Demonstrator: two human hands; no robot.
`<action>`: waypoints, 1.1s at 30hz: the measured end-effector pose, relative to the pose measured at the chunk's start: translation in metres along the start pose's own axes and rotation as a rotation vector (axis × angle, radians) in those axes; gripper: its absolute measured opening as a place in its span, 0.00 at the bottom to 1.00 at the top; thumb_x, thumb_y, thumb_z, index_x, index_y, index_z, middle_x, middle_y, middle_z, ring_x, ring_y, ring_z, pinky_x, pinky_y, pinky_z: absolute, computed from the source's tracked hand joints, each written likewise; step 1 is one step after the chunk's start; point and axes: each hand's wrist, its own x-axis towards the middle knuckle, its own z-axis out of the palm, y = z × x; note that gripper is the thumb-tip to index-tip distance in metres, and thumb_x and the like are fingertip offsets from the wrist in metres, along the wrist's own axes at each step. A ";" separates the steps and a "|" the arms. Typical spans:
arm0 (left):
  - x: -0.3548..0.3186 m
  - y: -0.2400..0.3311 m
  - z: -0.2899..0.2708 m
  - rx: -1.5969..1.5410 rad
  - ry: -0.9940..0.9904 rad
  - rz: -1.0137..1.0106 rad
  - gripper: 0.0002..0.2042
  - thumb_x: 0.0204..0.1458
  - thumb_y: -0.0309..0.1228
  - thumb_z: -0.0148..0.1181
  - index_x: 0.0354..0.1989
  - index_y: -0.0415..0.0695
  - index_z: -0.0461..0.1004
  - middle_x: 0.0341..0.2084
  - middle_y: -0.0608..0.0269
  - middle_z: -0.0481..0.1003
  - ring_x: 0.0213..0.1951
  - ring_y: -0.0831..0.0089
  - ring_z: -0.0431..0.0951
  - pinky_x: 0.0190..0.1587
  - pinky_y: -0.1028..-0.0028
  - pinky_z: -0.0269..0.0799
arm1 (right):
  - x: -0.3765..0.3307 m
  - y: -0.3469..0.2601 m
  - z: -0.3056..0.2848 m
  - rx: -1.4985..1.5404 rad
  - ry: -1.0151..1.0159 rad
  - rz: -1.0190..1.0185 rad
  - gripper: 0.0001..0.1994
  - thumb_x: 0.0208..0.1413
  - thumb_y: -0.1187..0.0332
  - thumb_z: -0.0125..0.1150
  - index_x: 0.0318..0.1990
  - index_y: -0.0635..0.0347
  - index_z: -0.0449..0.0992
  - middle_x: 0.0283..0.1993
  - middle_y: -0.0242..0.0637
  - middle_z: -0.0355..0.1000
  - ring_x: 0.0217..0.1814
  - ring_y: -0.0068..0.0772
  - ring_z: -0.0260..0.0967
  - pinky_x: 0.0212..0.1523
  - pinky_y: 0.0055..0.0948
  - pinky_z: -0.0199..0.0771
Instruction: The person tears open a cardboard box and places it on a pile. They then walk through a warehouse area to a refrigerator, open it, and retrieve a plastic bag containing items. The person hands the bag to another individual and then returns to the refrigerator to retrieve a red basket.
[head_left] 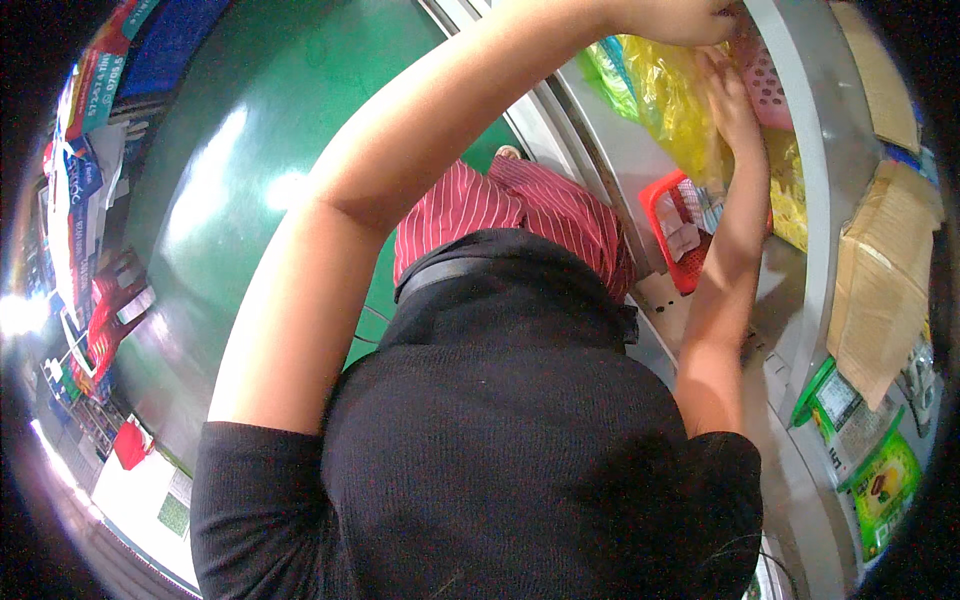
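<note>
My left arm reaches across to the top right, where my left hand (683, 20) is curled closed beside a pink perforated basket (764, 88). The picture's upper edge cuts that hand off, and what its fingers hold, if anything, is hidden. Just below it, my right hand (732, 108) lies with fingers stretched out against a crumpled yellow plastic bag (668, 92). Next to the yellow bag is a bright green and blue packet (612, 78). Under my right forearm stands a red plastic basket (664, 208) with small packets inside, partly covered by the arm.
A grey curved shelf edge (822, 200) runs along the right. Beyond it are brown cardboard (884, 270) and green packets (884, 485). Green floor (270, 110) spreads to the left, with a red chair-like object (112, 318) at the far left.
</note>
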 end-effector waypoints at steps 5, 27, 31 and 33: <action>-0.001 0.005 -0.008 0.005 -0.102 -0.090 0.18 0.34 0.19 0.43 0.39 0.34 0.66 0.37 0.41 0.67 0.44 0.47 0.64 0.47 0.63 0.60 | 0.024 0.077 -0.018 -0.533 -0.049 0.030 0.25 0.56 0.55 0.38 0.58 0.58 0.51 0.60 0.39 0.49 0.63 0.35 0.43 0.60 0.29 0.42; 0.008 0.006 -0.023 0.023 -0.225 -0.033 0.18 0.38 0.21 0.46 0.42 0.35 0.64 0.40 0.41 0.66 0.45 0.48 0.63 0.46 0.63 0.59 | -0.052 -0.109 0.062 -0.586 0.333 -0.106 0.13 0.45 0.67 0.53 0.35 0.68 0.67 0.41 0.55 0.64 0.45 0.49 0.60 0.43 0.42 0.61; 0.022 0.020 -0.037 0.122 -0.479 -0.293 0.23 0.35 0.22 0.51 0.46 0.37 0.64 0.41 0.41 0.66 0.47 0.51 0.64 0.46 0.63 0.61 | -0.032 -0.095 0.080 -0.734 0.356 0.046 0.15 0.42 0.67 0.55 0.35 0.67 0.63 0.39 0.57 0.62 0.42 0.56 0.61 0.41 0.43 0.63; 0.030 0.029 -0.045 0.272 -0.692 -0.507 0.21 0.34 0.22 0.53 0.44 0.36 0.66 0.38 0.41 0.68 0.45 0.52 0.66 0.45 0.64 0.62 | -0.020 -0.094 0.084 -0.531 0.275 0.118 0.14 0.40 0.69 0.56 0.34 0.66 0.62 0.37 0.55 0.64 0.37 0.55 0.64 0.38 0.42 0.65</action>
